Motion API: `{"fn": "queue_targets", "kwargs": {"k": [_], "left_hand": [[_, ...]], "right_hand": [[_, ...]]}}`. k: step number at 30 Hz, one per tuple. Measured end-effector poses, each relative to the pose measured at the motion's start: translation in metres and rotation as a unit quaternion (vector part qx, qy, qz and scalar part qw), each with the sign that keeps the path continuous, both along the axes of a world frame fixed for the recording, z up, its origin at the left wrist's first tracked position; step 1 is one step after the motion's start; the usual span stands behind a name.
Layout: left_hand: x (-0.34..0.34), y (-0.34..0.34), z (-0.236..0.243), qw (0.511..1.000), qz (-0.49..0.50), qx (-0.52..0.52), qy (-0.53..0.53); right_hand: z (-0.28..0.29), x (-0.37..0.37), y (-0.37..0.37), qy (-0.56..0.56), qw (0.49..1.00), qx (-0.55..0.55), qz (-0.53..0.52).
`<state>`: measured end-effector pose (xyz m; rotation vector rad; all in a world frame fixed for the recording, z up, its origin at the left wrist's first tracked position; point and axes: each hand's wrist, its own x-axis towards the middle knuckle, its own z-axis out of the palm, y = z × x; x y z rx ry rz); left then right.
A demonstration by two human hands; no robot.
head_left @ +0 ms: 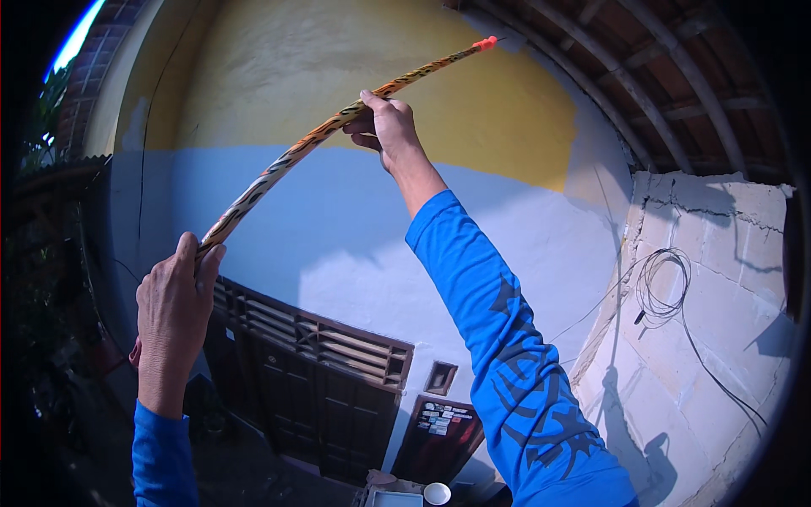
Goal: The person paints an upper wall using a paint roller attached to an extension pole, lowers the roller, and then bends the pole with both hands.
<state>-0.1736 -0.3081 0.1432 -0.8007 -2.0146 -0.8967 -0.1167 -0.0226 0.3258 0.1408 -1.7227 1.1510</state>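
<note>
A long, slightly bowed rod (pixel 296 152) with a yellow, orange and black striped pattern slants up from lower left to upper right. Its far end has a bright orange-red tip (pixel 485 43) with a thin dark point. My left hand (pixel 176 296) is closed round the rod's lower end, thumb and fingers pressed against it. Higher up, about midway along, my right hand (pixel 389 127) grips the rod with its thumb laid over it and fingers curled beneath. Part of the rod's lower end is hidden by my left hand.
A yellow and pale blue wall (pixel 253 203) rises behind. Below are brown double doors (pixel 312 406) with a slatted vent (pixel 312 334). A coiled cable (pixel 663 287) hangs on the white block wall (pixel 718 245) at right. Roof beams (pixel 625 68) overhang; a white bowl (pixel 437 493) stands low.
</note>
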Motion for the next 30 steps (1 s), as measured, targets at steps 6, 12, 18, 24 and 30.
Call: {"fn": "queue_targets", "kwargs": {"k": [6, 12, 18, 24, 30], "left_hand": [[-0.005, -0.005, -0.032, 1.0, -0.005, 0.003, 0.017], [-0.005, -0.013, -0.069, 1.0, 0.011, -0.012, -0.019], [0.0, -0.017, -0.08, 1.0, 0.004, -0.005, -0.025], [0.0, -0.019, -0.082, 1.0, -0.002, -0.003, -0.023], [-0.002, -0.017, -0.081, 1.0, 0.004, -0.007, -0.018]], "right_hand": [[-0.028, 0.001, -0.004, -0.03, 0.999, -0.009, 0.014], [-0.065, -0.003, -0.01, -0.055, 0.998, -0.014, 0.039], [-0.075, -0.001, -0.021, -0.047, 0.998, -0.004, 0.033], [-0.077, 0.001, -0.023, -0.051, 0.998, -0.007, 0.042], [-0.078, -0.001, -0.016, -0.053, 0.998, -0.015, 0.04]]}}
